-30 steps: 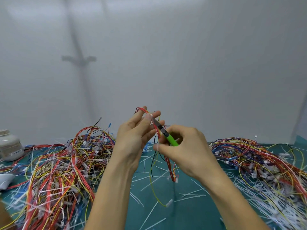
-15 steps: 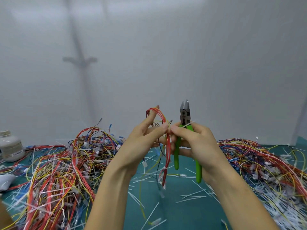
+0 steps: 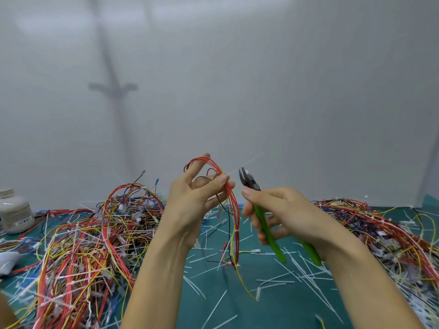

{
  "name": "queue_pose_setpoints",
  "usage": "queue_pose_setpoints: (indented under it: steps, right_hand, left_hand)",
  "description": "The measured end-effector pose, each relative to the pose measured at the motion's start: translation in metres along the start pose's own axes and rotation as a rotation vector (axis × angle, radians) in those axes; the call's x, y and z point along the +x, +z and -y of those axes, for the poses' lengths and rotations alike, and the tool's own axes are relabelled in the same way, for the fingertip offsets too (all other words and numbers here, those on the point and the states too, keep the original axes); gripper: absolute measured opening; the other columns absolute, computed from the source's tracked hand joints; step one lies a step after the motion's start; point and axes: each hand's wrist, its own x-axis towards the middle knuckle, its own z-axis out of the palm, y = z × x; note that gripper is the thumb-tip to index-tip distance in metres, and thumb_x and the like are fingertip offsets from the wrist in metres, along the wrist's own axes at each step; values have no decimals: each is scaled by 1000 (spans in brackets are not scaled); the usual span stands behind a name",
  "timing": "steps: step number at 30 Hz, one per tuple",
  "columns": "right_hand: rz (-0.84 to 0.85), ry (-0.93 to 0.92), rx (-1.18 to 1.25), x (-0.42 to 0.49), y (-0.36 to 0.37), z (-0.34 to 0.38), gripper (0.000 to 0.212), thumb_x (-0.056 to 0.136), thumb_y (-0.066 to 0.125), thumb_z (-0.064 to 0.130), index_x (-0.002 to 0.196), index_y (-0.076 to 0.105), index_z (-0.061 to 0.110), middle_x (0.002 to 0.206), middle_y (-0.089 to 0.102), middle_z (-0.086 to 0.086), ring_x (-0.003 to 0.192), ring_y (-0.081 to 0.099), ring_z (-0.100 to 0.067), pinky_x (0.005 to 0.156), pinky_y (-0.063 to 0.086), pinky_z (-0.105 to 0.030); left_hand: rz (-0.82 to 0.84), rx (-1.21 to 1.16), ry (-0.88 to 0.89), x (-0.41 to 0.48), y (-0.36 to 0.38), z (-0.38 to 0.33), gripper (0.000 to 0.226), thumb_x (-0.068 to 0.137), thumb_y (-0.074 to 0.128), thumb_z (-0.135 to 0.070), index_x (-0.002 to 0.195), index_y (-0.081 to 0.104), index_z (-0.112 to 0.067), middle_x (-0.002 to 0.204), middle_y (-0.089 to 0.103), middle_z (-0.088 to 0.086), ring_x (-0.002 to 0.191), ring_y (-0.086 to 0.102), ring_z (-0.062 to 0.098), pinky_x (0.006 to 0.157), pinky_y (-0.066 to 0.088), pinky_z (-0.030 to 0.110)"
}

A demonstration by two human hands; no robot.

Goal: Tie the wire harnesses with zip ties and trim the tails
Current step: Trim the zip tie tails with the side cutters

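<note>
A pale wall stood behind a green mat (image 3: 237,309) strewn with cut tie tails (image 3: 297,269), with heaps of harnesses far left (image 3: 83,245) and right (image 3: 380,229). The left hand (image 3: 192,205) pinched the red wire harness (image 3: 234,210) between thumb and fingers above the mat's middle, its zip tie tail (image 3: 249,160) slanting up to the right. The right hand (image 3: 285,214) gripped the green-handled cutters (image 3: 248,181). Half a second before, they had stood upright and closed against the left fingertips; now they tilted left, blades parted, just beside the tail.
</note>
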Motion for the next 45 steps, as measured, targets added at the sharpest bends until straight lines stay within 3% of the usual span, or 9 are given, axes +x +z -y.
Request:
queue_pose_setpoints:
  steps: [7, 12, 17, 27, 32, 35, 38, 41, 45]
  right_hand:
    - [-138, -86, -308, 6, 0, -7, 66, 86, 37, 73, 73, 68, 16, 59, 61, 5, 54, 59, -15, 65, 50, -39]
    - [-191, -129, -483, 4, 3, -9, 63, 86, 26, 77, 72, 67, 31, 61, 65, 7, 57, 61, -11, 75, 57, -43]
    - [-213, -132, -432, 4, 7, -8, 67, 90, 31, 72, 65, 65, 19, 55, 62, 4, 51, 59, -13, 72, 58, -47]
    - [-258, -164, -412, 5, 13, -8, 68, 94, 35, 66, 56, 61, 15, 45, 56, 2, 39, 51, -12, 59, 51, -38]
    - [-240, -155, -255, 6, 13, -9, 67, 96, 37, 63, 62, 63, 11, 46, 54, 0, 38, 54, -20, 44, 47, -29]
    - [-250, -151, -13, 9, 10, -7, 67, 92, 41, 67, 62, 65, 12, 50, 56, -2, 39, 52, -22, 44, 47, -30]
    - [-259, -202, -32, 10, 3, -8, 66, 75, 60, 76, 73, 68, 11, 60, 60, -1, 42, 52, -19, 44, 46, -31]
    - [-195, -192, -158, 7, 2, -11, 39, 72, 79, 51, 76, 70, 13, 61, 58, -3, 42, 51, -17, 43, 46, -28]
    - [-228, -237, -147, 8, 9, -11, 20, 85, 74, 27, 73, 70, 12, 52, 57, 4, 42, 50, -16, 45, 48, -29]
  left_hand:
    - [-72, 58, 40, 0, 5, 1, 54, 82, 71, 4, 130, 56, -15, 88, 65, 23, 75, 73, 20, 68, 59, 27]
    - [-61, 90, 58, -1, 7, 1, 45, 81, 71, 2, 120, 60, -18, 76, 70, 13, 72, 71, 18, 72, 61, 30]
    - [-41, 98, 62, -3, 8, 0, 44, 82, 70, 3, 121, 60, -15, 76, 68, 13, 71, 71, 18, 73, 62, 30]
    - [-32, 125, 47, -4, 7, -2, 47, 84, 69, 3, 128, 57, -10, 92, 67, 25, 75, 72, 20, 71, 61, 28]
    - [-30, 131, 27, -2, 3, -3, 46, 83, 72, 0, 125, 57, -11, 94, 69, 24, 77, 74, 19, 65, 59, 27]
    - [-14, 158, 17, -1, -2, -3, 43, 83, 73, -7, 122, 57, -16, 97, 75, 17, 85, 75, 25, 64, 59, 26]
    - [43, 178, 12, -1, -8, -4, 47, 86, 70, -9, 127, 50, -24, 100, 76, 8, 91, 74, 25, 68, 58, 24]
    - [78, 129, 21, 0, -10, -4, 43, 85, 68, -6, 119, 53, -29, 108, 75, 8, 98, 72, 27, 76, 59, 27]
    - [137, 41, 21, -1, -11, -5, 39, 70, 80, -7, 100, 68, -29, 112, 73, 11, 105, 70, 30, 79, 59, 28]
